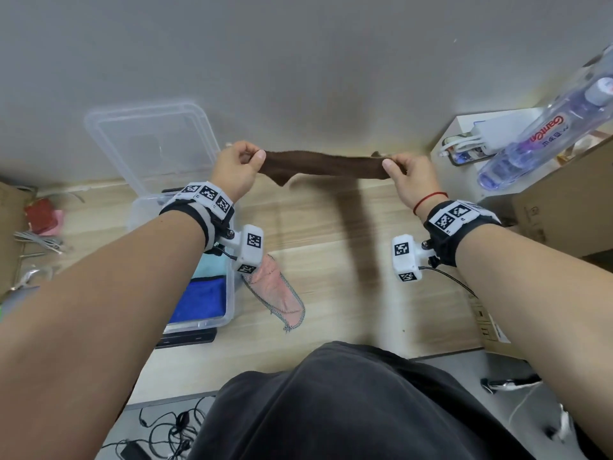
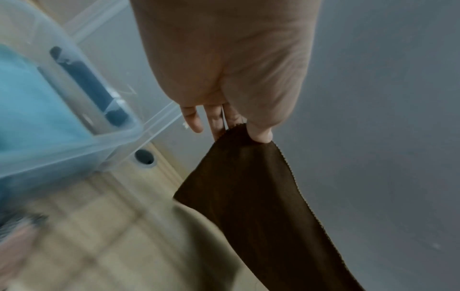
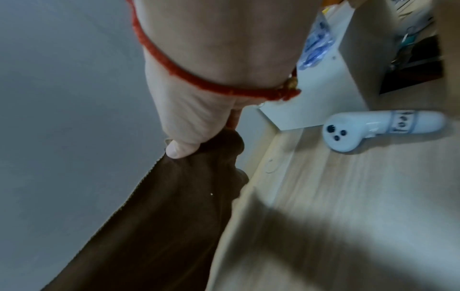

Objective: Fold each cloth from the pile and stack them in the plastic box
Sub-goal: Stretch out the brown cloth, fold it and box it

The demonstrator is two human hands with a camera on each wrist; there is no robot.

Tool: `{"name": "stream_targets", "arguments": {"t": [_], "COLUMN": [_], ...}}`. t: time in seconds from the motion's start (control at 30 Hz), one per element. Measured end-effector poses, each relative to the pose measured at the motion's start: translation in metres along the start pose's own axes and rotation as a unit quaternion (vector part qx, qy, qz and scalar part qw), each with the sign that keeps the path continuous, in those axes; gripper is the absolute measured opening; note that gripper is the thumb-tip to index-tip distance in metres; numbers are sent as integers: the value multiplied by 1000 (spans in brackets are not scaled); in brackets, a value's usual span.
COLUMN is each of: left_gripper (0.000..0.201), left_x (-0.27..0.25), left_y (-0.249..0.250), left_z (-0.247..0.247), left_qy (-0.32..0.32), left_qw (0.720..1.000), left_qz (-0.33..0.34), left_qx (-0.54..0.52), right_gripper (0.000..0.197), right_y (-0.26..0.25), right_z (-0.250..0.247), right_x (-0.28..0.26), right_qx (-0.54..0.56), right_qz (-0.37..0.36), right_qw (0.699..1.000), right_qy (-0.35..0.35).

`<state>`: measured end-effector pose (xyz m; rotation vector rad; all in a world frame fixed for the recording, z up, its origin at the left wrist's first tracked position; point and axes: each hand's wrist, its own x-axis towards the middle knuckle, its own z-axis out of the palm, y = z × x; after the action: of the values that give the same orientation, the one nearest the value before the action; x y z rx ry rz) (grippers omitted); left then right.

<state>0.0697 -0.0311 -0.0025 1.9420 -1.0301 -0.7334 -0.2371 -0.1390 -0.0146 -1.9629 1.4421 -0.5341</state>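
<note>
Item: clear lidded plastic box (image 1: 229,303), holding folded blue cloth (image 1: 202,300). Right of the box, our left hand (image 1: 237,169) and right hand (image 1: 413,179) pinch dark brown towelling cloth (image 1: 321,166), stretched above the table.

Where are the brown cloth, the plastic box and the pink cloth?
brown cloth (image 1: 323,166): head view, middle of the stretched span.
plastic box (image 1: 230,287): head view, right wall.
pink cloth (image 1: 277,288): head view, centre of the fabric.
</note>
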Motion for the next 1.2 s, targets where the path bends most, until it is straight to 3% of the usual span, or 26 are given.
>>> {"name": "stream_targets", "arguments": {"t": [0.13, 0.3, 0.4, 0.8, 1.0, 1.2], "left_gripper": [8, 10, 11, 8, 17, 18], "left_x": [-29, -73, -95, -51, -13, 19], "left_y": [-49, -114, -133, -116, -123, -139], "left_z": [33, 70, 81, 92, 105, 119], "left_qy": [-84, -193, -221, -118, -110, -102], "left_qw": [995, 963, 953, 977, 976, 970], "left_qz": [-25, -84, -97, -118, -103, -135], "left_qx": [56, 167, 185, 131, 155, 173], "right_gripper": [21, 25, 26, 20, 23, 20], "right_y": [43, 113, 129, 126, 123, 128], "right_z": [18, 55, 65, 66, 69, 81], "right_x": [-38, -84, -103, -49, -8, 25], "right_qx": [-144, -179, -176, -112, -103, -111], "right_qz": [34, 85, 90, 103, 104, 125], "right_qw": [985, 960, 956, 981, 983, 980], "right_qy": [-94, -195, -216, -117, -112, -106]}}
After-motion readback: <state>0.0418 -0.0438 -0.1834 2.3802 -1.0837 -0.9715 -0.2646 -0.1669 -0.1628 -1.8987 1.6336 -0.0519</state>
